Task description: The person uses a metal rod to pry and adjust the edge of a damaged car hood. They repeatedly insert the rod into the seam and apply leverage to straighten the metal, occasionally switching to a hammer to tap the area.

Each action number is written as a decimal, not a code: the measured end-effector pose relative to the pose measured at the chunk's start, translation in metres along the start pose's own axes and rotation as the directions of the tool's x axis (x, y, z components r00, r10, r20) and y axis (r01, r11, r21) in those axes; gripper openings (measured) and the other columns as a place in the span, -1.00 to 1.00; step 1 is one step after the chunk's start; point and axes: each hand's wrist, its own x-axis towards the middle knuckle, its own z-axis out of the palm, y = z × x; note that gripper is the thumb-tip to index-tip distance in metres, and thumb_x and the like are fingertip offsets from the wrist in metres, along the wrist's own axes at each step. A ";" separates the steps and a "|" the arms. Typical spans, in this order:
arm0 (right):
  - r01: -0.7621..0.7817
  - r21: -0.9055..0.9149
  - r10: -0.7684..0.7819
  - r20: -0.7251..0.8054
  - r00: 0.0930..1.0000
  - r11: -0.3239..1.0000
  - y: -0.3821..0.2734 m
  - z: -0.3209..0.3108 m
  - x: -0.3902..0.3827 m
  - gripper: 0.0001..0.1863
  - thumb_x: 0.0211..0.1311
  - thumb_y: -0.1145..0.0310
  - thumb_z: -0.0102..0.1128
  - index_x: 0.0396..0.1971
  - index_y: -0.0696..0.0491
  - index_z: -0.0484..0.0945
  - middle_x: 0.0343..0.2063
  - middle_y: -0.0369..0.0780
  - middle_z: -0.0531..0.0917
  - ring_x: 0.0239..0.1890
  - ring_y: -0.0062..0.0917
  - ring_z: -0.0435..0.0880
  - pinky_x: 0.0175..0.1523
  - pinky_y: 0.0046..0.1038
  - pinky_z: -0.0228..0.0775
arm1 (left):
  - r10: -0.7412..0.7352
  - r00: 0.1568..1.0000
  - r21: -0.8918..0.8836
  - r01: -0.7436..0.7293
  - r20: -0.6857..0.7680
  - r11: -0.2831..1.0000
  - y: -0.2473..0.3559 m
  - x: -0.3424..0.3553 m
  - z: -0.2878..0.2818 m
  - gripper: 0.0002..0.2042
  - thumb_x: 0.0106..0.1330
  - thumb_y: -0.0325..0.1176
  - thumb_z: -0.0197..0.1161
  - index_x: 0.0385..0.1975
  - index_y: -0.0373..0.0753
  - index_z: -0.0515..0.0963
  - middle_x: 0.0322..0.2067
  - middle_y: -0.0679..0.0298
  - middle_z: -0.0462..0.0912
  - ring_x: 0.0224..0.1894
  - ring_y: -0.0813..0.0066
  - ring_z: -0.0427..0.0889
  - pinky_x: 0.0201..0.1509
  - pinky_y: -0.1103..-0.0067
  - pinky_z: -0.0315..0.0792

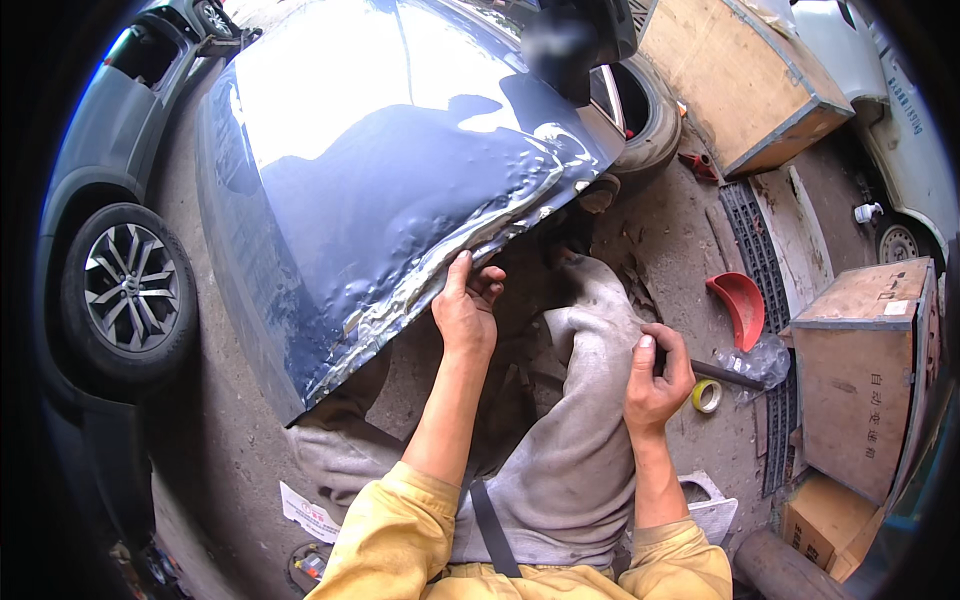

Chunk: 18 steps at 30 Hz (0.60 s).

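Note:
A dark blue, glossy car hood (370,200) lies tilted in front of me, its near edge crumpled and dented. My left hand (467,315) is at that edge, thumb against the bent rim and the other fingers curled beside it. To the right, over my grey-trousered knee, my right hand (660,385) is closed around a dark rod (728,374). The rod sticks out to the right of the fist; whatever its other end looks like is hidden. No contact shows between the rod and the hood.
A grey car's wheel (130,290) stands at left. Rightward are a red scoop-shaped piece (740,308), a yellow tape roll (706,396), a clear plastic bag (762,360) and wooden crates (850,370). A loose tyre (650,110) leans behind the hood; a cardboard box (825,520) sits lower right.

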 end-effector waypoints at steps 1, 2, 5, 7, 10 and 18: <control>-0.008 0.005 0.008 -0.001 1.000 1.000 0.000 0.000 0.000 -0.88 0.26 0.55 0.13 -0.26 0.23 0.59 -0.35 -0.12 0.68 -0.30 -0.36 0.68 -0.15 -0.41 0.51 | 0.000 1.000 -0.001 0.000 0.002 1.000 0.000 0.000 0.000 -0.84 0.41 -0.28 0.24 -0.12 -0.16 0.58 -0.27 0.35 0.71 -0.39 0.41 0.71 -0.34 0.52 0.51; -0.015 0.011 0.015 -0.001 1.000 1.000 -0.001 0.000 0.000 -0.88 0.26 0.55 0.13 -0.26 0.23 0.59 -0.36 -0.12 0.68 -0.30 -0.36 0.68 -0.15 -0.41 0.51 | -0.001 1.000 -0.006 0.001 -0.002 1.000 0.000 0.000 0.001 -0.82 0.41 -0.28 0.24 -0.10 -0.19 0.57 -0.25 0.32 0.71 -0.39 0.41 0.70 -0.35 0.53 0.51; -0.019 0.009 0.019 0.000 1.000 1.000 0.000 0.000 0.000 -0.88 0.26 0.55 0.12 -0.26 0.23 0.59 -0.36 -0.13 0.67 -0.31 -0.36 0.67 -0.16 -0.42 0.50 | -0.009 1.000 -0.011 0.008 -0.012 1.000 0.001 -0.002 0.001 -0.78 0.42 -0.27 0.24 -0.07 -0.22 0.56 -0.24 0.30 0.70 -0.39 0.40 0.69 -0.36 0.53 0.50; -0.018 0.003 0.018 0.002 1.000 1.000 0.000 0.000 0.000 -0.88 0.26 0.55 0.12 -0.26 0.23 0.59 -0.37 -0.13 0.67 -0.32 -0.36 0.67 -0.17 -0.42 0.50 | -0.021 1.000 -0.004 0.021 -0.013 1.000 0.002 -0.003 0.002 -0.81 0.42 -0.25 0.23 -0.08 -0.15 0.58 -0.25 0.35 0.72 -0.38 0.44 0.69 -0.34 0.53 0.50; -0.022 0.000 0.022 0.007 1.000 1.000 -0.001 0.000 0.001 -0.88 0.25 0.55 0.11 -0.27 0.23 0.59 -0.37 -0.12 0.67 -0.32 -0.36 0.67 -0.18 -0.41 0.50 | -0.039 0.999 0.019 0.040 -0.038 0.999 0.004 -0.007 0.002 -0.81 0.42 -0.25 0.22 -0.07 -0.16 0.57 -0.25 0.35 0.72 -0.38 0.45 0.68 -0.34 0.54 0.50; -0.012 -0.019 0.011 -0.014 1.000 1.000 0.000 -0.003 0.000 -0.85 0.29 0.47 0.10 -0.28 0.25 0.57 -0.42 -0.16 0.62 -0.36 -0.47 0.58 -0.18 -0.46 0.44 | 0.014 0.999 0.154 -0.009 -0.030 0.988 0.010 -0.023 0.005 -0.66 0.43 -0.19 0.24 0.03 -0.32 0.55 -0.11 0.16 0.72 -0.41 0.51 0.66 -0.38 0.62 0.50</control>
